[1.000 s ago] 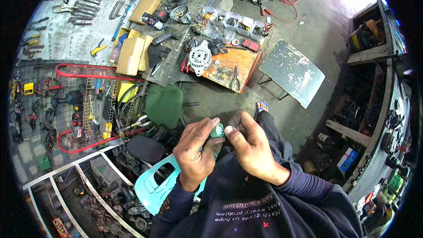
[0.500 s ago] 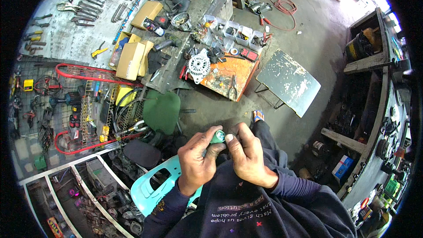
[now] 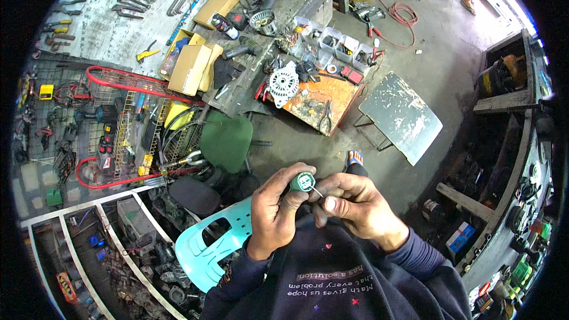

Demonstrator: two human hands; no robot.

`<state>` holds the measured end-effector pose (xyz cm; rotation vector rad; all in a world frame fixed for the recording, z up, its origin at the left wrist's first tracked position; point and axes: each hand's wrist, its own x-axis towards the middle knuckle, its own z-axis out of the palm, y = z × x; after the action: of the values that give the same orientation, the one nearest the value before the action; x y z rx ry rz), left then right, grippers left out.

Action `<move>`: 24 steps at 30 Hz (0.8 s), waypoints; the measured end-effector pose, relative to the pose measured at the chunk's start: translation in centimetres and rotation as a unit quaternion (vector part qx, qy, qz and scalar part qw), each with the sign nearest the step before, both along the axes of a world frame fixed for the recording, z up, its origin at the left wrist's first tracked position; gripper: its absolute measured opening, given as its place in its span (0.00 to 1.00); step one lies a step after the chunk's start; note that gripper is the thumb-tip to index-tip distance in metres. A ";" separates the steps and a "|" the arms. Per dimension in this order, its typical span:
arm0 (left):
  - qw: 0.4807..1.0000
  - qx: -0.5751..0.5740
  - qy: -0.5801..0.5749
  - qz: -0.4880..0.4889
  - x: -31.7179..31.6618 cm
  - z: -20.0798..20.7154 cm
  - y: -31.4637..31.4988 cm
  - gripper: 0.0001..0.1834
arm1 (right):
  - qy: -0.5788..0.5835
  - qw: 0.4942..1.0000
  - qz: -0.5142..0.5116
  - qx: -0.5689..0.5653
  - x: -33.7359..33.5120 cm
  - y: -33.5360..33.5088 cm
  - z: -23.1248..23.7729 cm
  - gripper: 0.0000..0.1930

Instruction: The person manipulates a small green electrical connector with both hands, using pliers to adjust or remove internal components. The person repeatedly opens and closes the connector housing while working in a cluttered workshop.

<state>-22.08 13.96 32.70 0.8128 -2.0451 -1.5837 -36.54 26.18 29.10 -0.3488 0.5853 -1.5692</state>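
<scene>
Floor (image 3: 290, 151) behind green cylinder (image 3: 304, 182), axis roughly cameraward, pinched in left hand (image 3: 276, 210), slim rod (image 3: 317, 192) pinched in right hand (image 3: 359, 208)

Behind the left hand (image 3: 274, 216), a dark navy sleeve (image 3: 240, 278) reaches to the wrist, with a small yellowish-brown print on its cloth. A matching sleeve (image 3: 424, 261) of dark navy fits closely behind the right hand (image 3: 361, 213), wrinkling along the forearm. Below and between both hands spreads a loose, near-black shirt (image 3: 278, 296), softly folded. Slanting rows of pale lettering (image 3: 332, 281) cross it, joined by a small red mark (image 3: 355, 301) and a purple one. Just beyond the right hand show a dark trouser leg (image 3: 357, 169) and a shoe (image 3: 355, 157) patterned in orange, white and blue.
</scene>
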 end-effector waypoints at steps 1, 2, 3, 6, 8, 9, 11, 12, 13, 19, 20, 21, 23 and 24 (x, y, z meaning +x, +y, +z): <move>1.000 0.005 0.003 -0.019 0.0 0.1 -0.3 0.21 | -0.051 0.998 0.041 -0.004 -0.3 0.2 -0.4 0.13; 0.999 0.010 0.007 -0.038 0.2 0.2 -0.4 0.21 | -0.092 0.994 0.053 -0.025 -0.1 0.1 -0.8 0.12; 0.999 0.005 0.013 -0.045 0.1 0.1 -0.4 0.21 | -0.128 0.989 0.064 -0.045 -0.1 -0.1 -1.3 0.12; 0.997 -0.053 -0.018 -0.046 0.0 0.6 -0.9 0.21 | -0.100 0.994 0.041 0.029 -0.1 0.0 -0.9 0.09; 0.995 -0.079 -0.055 -0.038 0.2 0.7 -0.9 0.22 | 0.341 0.939 -0.041 0.014 -0.9 -0.3 0.4 0.10; 0.992 -0.090 -0.079 -0.047 0.0 0.6 -1.2 0.22 | 0.492 0.868 -0.062 -0.014 -1.2 -0.5 0.9 0.11; 0.987 -0.138 -0.062 -0.052 -0.1 -0.2 -1.3 0.15 | 0.705 0.699 -0.101 -0.070 -1.8 -0.8 1.8 0.12; 0.985 -0.151 -0.062 -0.049 -0.1 -0.2 -1.2 0.15 | 0.773 0.616 -0.107 -0.107 -2.1 -0.8 2.2 0.13; 0.983 -0.164 -0.062 -0.046 -0.2 -0.1 -1.2 0.15 | 0.820 0.540 -0.131 -0.137 -2.1 -1.1 2.4 0.16; 0.965 -0.242 -0.093 -0.035 0.2 0.5 -1.0 0.18 | 0.890 0.422 -0.079 -0.154 -1.6 -1.9 4.5 0.14; 0.961 -0.256 -0.099 -0.031 0.3 0.5 -0.9 0.18 | 0.892 0.419 -0.071 -0.154 -1.6 -2.0 4.7 0.14; 0.958 -0.263 -0.106 -0.038 0.3 0.5 -1.0 0.19 | 0.892 0.420 -0.051 -0.158 -1.6 -2.1 5.0 0.14; 0.952 -0.276 -0.120 -0.053 0.3 0.6 -1.1 0.20 | 0.892 0.421 -0.011 -0.167 -2.0 -2.6 5.3 0.13; 0.957 -0.256 -0.122 -0.063 0.5 0.6 -1.3 0.19 | 0.878 0.444 0.005 -0.178 -2.6 -2.9 5.3 0.13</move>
<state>-21.62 12.66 33.27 0.7150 -2.5685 -0.9613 -39.10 23.26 34.41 -2.4335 1.7350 -0.6573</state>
